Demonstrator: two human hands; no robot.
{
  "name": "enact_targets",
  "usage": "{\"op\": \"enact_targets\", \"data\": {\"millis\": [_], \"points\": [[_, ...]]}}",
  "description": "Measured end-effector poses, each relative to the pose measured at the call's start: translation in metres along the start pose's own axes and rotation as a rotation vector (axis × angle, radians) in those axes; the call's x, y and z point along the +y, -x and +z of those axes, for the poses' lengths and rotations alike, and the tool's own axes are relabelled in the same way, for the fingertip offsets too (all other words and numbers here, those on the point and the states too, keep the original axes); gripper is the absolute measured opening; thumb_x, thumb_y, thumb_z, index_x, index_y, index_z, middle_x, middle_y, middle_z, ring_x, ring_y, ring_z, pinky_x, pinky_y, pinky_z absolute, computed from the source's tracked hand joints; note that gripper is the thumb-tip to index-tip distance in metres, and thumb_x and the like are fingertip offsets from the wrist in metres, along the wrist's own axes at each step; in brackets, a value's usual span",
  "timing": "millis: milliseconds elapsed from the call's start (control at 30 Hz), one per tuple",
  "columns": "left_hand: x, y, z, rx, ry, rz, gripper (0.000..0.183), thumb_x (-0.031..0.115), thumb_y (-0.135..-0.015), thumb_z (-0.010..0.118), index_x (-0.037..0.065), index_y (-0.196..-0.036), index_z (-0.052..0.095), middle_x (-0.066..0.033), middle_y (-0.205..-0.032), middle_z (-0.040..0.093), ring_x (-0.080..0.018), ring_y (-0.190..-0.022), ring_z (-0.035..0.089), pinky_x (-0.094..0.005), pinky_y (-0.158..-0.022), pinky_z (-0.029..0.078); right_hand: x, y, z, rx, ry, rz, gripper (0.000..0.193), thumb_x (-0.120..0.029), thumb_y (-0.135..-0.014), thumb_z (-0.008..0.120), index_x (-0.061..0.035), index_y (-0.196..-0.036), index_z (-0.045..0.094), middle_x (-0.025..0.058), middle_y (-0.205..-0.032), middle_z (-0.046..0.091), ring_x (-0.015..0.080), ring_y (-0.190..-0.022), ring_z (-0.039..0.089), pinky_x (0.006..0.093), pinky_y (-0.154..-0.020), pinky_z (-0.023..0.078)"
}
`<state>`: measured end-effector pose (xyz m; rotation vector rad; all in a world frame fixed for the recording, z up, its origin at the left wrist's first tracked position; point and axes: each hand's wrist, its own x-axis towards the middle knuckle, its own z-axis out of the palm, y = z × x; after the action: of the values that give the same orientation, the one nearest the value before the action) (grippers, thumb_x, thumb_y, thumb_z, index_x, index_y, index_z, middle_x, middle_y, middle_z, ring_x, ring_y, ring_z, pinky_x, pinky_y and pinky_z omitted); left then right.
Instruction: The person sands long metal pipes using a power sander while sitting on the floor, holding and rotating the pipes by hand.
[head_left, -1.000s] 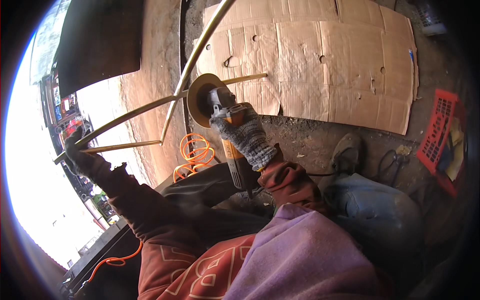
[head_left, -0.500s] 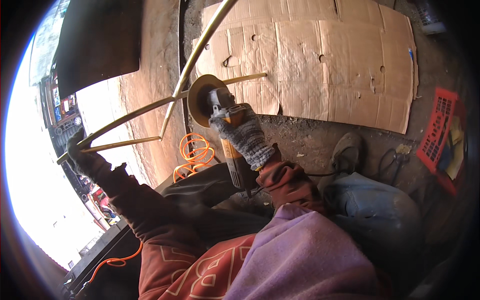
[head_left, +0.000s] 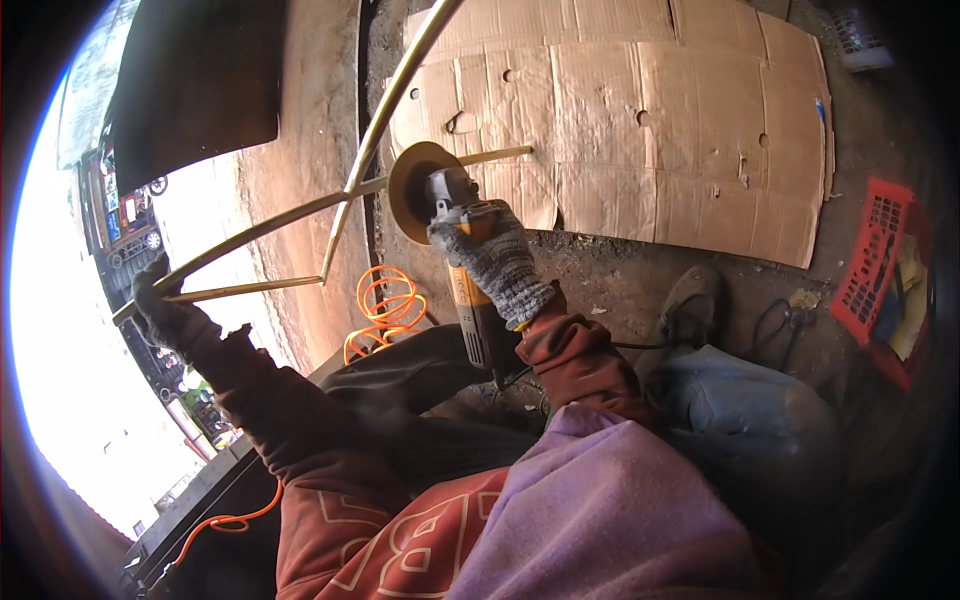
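In a grey knit glove, my right hand (head_left: pixel 490 255) is wrapped round the body of a yellow and black angle grinder (head_left: pixel 470 290). Its large round disc (head_left: pixel 412 195) faces left and overlaps one bar of a brass-coloured metal frame (head_left: pixel 270 238); whether disc and bar touch I cannot tell. The frame is made of thin bars that cross just left of the disc. One bar runs up past the top edge, another ends over the cardboard. At the far left, my gloved left hand (head_left: pixel 160 310) grips the ends of the frame's bars.
Flattened cardboard (head_left: pixel 640 140) covers the floor ahead. An orange coiled hose (head_left: pixel 388 310) lies below the frame, near my dark-trousered leg. On the right sit a red plastic crate (head_left: pixel 875 270) and my shoe (head_left: pixel 693 300). A dark panel (head_left: pixel 205 90) stands at upper left.
My right hand has shifted the grinder slightly to the right and up along the bar. The frame and my left hand have hardly moved.
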<state>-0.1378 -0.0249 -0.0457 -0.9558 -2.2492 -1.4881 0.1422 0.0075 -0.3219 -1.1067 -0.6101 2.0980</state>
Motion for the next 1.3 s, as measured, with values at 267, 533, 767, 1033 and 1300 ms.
{"op": "enact_targets", "data": {"millis": [267, 533, 767, 1033, 1300], "points": [[0.002, 0.001, 0.015, 0.014, 0.043, 0.017, 0.024, 0.021, -0.083, 0.064, -0.003, -0.081, 0.067, -0.0143, -0.081, 0.069, -0.0233, -0.075, 0.068, -0.0322, -0.061, 0.060, 0.006, -0.028, -0.055, 0.132, -0.078, 0.075, 0.024, -0.010, -0.072, 0.084, -0.0049, -0.090, 0.067, 0.0022, -0.073, 0.065, 0.0121, -0.063, 0.063, 0.0260, -0.058, 0.051], [0.011, 0.010, 0.013, 0.047, 0.066, 0.012, 0.024, 0.021, -0.086, 0.062, -0.003, -0.084, 0.065, -0.0146, -0.081, 0.070, -0.0219, -0.072, 0.068, -0.0288, -0.055, 0.060, 0.004, 0.012, -0.004, 0.043, 0.208, -0.059, 0.056, -0.027, -0.070, 0.087, -0.0030, -0.107, 0.053, 0.0071, -0.093, 0.066, 0.0161, -0.081, 0.065, 0.0333, -0.075, 0.054], [0.008, 0.010, 0.005, 0.017, -0.040, 0.072, 0.024, 0.020, -0.084, 0.062, -0.004, -0.085, 0.065, -0.0153, -0.080, 0.070, -0.0225, -0.070, 0.068, -0.0294, -0.055, 0.060, 0.000, 0.009, -0.022, 0.081, 0.262, 0.057, 0.059, -0.030, -0.069, 0.087, -0.0016, -0.107, 0.052, 0.0101, -0.094, 0.067, 0.0171, -0.081, 0.066, 0.0332, -0.074, 0.055], [-0.004, -0.002, -0.003, -0.030, 0.019, 0.087, 0.024, 0.018, -0.080, 0.063, -0.005, -0.080, 0.069, -0.0166, -0.081, 0.070, -0.0246, -0.075, 0.069, -0.0344, -0.060, 0.062, -0.004, 0.011, -0.018, 0.031, 0.124, 0.032, 0.061, -0.033, -0.067, 0.088, -0.0016, -0.106, 0.053, 0.0092, -0.093, 0.067, 0.0178, -0.080, 0.066, 0.0333, -0.074, 0.054], [-0.004, -0.007, -0.001, -0.074, -0.082, 0.225, 0.024, 0.018, -0.081, 0.059, -0.003, -0.081, 0.069, -0.0146, -0.082, 0.070, -0.0256, -0.083, 0.068, -0.0425, -0.072, 0.060, -0.028, 0.019, -0.005, 0.035, 0.367, 0.025, 0.057, -0.026, -0.068, 0.089, -0.0042, -0.107, 0.054, 0.0067, -0.094, 0.067, 0.0143, -0.081, 0.064, 0.0316, -0.075, 0.053]]}}
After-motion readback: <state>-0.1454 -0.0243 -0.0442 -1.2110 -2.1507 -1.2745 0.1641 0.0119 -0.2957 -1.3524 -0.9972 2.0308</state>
